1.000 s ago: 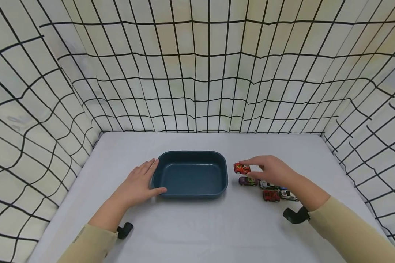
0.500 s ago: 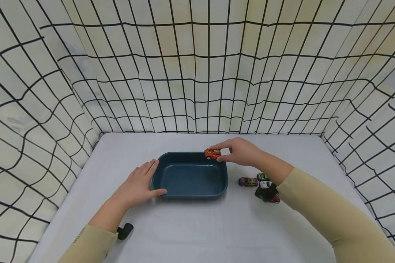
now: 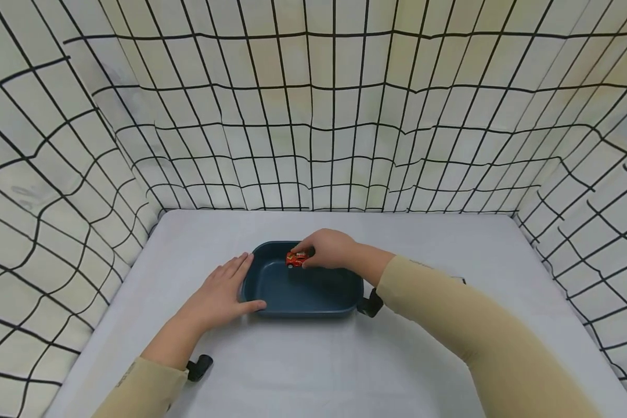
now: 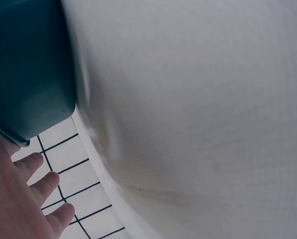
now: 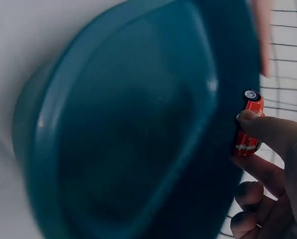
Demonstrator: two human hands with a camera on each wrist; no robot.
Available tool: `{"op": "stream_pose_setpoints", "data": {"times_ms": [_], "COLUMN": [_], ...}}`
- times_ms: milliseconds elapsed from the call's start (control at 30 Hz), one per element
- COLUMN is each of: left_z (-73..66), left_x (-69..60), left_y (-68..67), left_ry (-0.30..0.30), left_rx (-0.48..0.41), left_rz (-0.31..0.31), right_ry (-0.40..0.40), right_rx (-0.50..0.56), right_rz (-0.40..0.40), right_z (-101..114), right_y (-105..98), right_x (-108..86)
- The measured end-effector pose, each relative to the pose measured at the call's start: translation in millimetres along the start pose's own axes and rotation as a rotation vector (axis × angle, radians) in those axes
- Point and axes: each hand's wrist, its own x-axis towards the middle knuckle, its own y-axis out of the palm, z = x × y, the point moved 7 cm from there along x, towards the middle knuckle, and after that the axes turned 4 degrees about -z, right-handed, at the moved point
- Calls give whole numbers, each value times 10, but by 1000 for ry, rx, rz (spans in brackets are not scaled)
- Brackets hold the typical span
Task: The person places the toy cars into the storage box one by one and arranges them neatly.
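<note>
A red toy car [image 3: 295,259] hangs inside the dark blue-green tray [image 3: 303,314], toward its back left. My right hand [image 3: 330,248] pinches it between thumb and fingers; in the right wrist view the toy car [image 5: 248,139] shows a wheel, with the thumb pressed on its side. Against the tray's left end lies my left hand [image 3: 216,296], fingers spread, thumb on the front left rim. The left wrist view shows the left hand [image 4: 24,194] with its fingers extended beside the tray wall [image 4: 34,74].
A white cloth [image 3: 292,371] covers the table. Walls of white sheet behind a black grid [image 3: 334,122] enclose the back and sides. The right sleeve [image 3: 449,313] covers the spot right of the tray, hiding most of what lies there.
The right hand has carried the red toy car leftward, from right of the tray, across its rim and into it. Its sleeve now covers the other toy cars. The left hand stays put.
</note>
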Motion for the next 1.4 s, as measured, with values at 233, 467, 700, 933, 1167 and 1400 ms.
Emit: {"op": "stream_pose_setpoints", "data": {"times_ms": [233,467,700,933,1167,1400], "left_z": [-11,-20,-30,-49,-72,-53], "left_x": [-12,-12,-16,-32,-30,-32], "left_y": [-16,-16,-22,-35,-50,-46], "left_ry": [-1,1,4,1,-9,-11], "left_rx": [-19,-18,-18,-24,-46,-44], "left_rz": [-9,-1,3,-4,4,5], "right_ry": [-9,-2,-1,29,34,27], "right_rx": [-77,-118,-132,-141,-159,-119], "right_rz": [58,92,101,98,103,81], "right_z": [147,238,278,312,298,272], "right_y": [289,422,435,475,490,474], "right_x": [222,319,347,369,375,374]}}
